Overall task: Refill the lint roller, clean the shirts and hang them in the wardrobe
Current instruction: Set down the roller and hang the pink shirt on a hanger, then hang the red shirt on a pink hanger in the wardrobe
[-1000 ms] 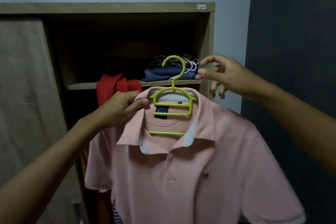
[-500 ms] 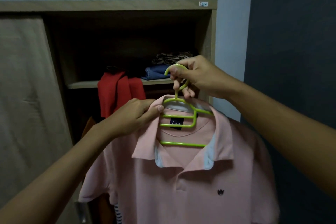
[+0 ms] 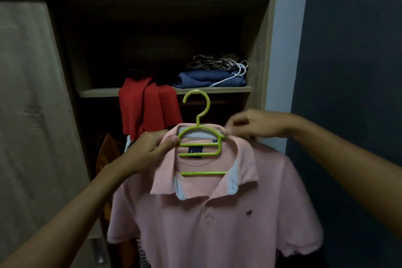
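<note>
A pink polo shirt [image 3: 213,220] hangs on a green plastic hanger [image 3: 201,137], held up in front of an open wooden wardrobe [image 3: 269,50]. The left hand [image 3: 150,150] pinches the left side of the collar together with the hanger's shoulder, thumb on top. The right hand [image 3: 254,125] is blurred at the collar's right side, fingers curled at the fabric by the hanger's end; whether it truly grips cannot be told. The hanger's hook stands free and upright, just below the wardrobe shelf [image 3: 102,92].

On that shelf lie folded blue clothes [image 3: 208,79] with a patterned brown garment [image 3: 214,62] on top and white hangers [image 3: 238,73] beside them. A red garment [image 3: 148,109] droops over the shelf edge, directly behind the left hand. Lower down, orange clothing [image 3: 106,154] hangs behind the left forearm. A beige sliding door [image 3: 32,104] covers the wardrobe's left part, and a dark wall [image 3: 352,61] stands on the right.
</note>
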The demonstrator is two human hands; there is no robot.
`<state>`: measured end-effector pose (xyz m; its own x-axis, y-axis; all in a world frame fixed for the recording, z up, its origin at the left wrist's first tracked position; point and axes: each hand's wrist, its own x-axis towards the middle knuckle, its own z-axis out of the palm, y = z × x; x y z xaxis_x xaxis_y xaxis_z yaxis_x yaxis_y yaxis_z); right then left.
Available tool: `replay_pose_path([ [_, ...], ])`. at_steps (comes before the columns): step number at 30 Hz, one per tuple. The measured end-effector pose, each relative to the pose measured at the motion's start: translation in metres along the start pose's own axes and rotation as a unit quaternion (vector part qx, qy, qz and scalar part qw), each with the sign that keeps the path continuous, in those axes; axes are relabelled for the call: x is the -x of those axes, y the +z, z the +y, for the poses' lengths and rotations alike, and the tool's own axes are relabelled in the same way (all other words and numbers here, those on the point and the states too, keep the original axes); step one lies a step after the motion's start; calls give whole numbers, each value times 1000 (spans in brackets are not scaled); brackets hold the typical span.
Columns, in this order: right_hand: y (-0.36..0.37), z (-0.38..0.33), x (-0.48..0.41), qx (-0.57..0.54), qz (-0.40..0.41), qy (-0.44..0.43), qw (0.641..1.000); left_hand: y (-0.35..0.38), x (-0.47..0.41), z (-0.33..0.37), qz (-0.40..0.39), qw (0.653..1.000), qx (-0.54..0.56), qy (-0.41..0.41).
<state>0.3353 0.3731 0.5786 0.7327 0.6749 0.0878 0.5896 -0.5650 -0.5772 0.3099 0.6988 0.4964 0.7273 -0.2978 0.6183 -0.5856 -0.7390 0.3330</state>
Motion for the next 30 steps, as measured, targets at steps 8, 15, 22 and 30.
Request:
replay_pose_path([
  [8, 4, 23, -10, -175, -77, 124, 974, 12, -27, -42, -8, 999, -36, 24],
  [15, 14, 5, -44, -90, -16, 178, 980, -22, -100, -60, 175, 950, -255, 49],
  [22, 58, 6, -97, -144, 119, 234, 954, -34, -122, -122, 99, 921, -377, -13],
  [30, 93, 7, -179, -277, 176, 195, 924, -56, -112, -161, 151, 895, -418, 27],
])
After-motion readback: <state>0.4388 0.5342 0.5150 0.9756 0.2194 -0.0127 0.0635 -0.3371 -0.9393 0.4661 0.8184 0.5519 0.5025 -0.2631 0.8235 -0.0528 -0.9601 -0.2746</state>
